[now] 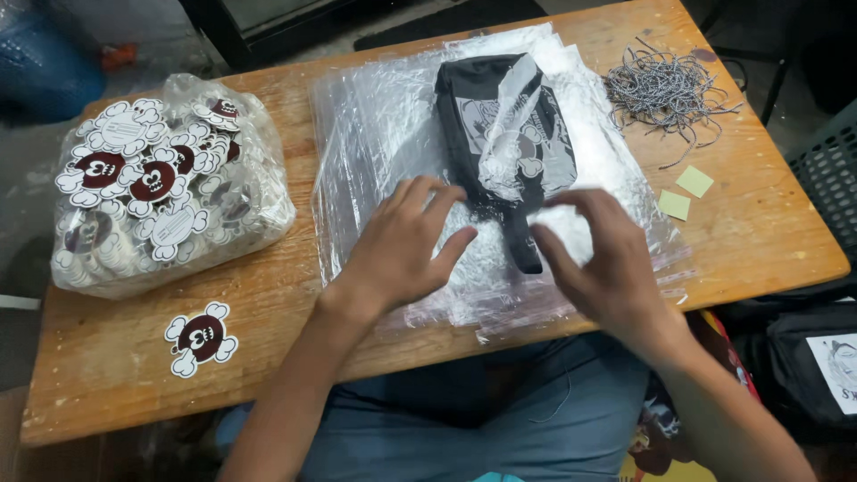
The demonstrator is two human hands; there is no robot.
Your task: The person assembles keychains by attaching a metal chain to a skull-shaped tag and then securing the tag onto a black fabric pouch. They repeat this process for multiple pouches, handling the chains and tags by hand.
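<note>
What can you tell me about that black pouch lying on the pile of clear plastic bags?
The black pouch looks like soft fabric, with a grey cartoon print on its front and a strap trailing toward the person. It lies flat and slanted on the stack of clear bags, and a crumpled bit of clear plastic lies across it. The left hand and right hand rest on the bags beside its strap end.

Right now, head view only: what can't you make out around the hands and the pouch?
- Black pouch: its print is partly veiled by crumpled clear film.
- Right hand: fingertips motion-blurred, so grip on the clear bags is unclear.
- Left hand: palm side hidden; contact underneath not visible.
- Sticker bag: lower stickers obscured by glare.
- Dark bag: cut off by the right edge.
</note>
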